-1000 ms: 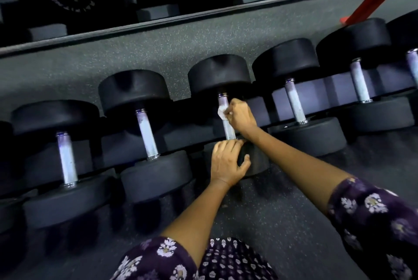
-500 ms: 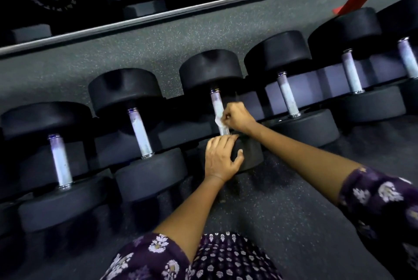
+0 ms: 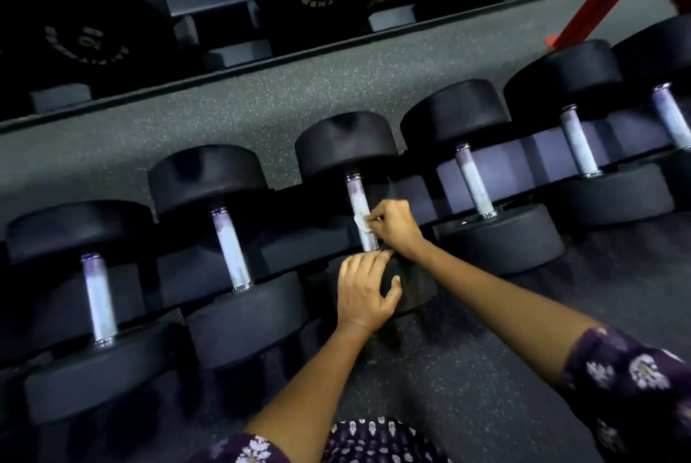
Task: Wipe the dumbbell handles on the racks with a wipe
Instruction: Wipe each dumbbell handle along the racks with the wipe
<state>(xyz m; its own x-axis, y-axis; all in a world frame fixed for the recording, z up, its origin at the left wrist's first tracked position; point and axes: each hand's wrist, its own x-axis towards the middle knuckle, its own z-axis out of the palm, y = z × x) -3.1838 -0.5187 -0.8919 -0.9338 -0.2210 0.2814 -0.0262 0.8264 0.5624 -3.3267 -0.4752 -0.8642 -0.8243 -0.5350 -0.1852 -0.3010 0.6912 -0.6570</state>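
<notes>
**Wipe sliding down the middle handle**

Sliding lower since a second ago, our right hand (image 3: 392, 225) is now working the wipe (image 3: 362, 224) near the bottom half of the middle handle (image 3: 359, 212), where earlier it was up by the top collar. We are pinching the small white wipe against the handle with curled fingers. Our left hand (image 3: 364, 290) is resting flat-fingered on the near head (image 3: 411, 285) of this dumbbell, thumb spread, steadying it on the lower rack.

We are judging the job as partway through: this handle is almost covered, but we are not able to tell from this dim view which of the neighbouring handles (image 3: 230, 247) are already clean. All look equally pale.

On the upper rack, two dumbbell ends (image 3: 86, 40) are showing gold lettering: a "10" on each, ringed by words ending in "FITNESS"; the rest is too blurred to read.
</notes>
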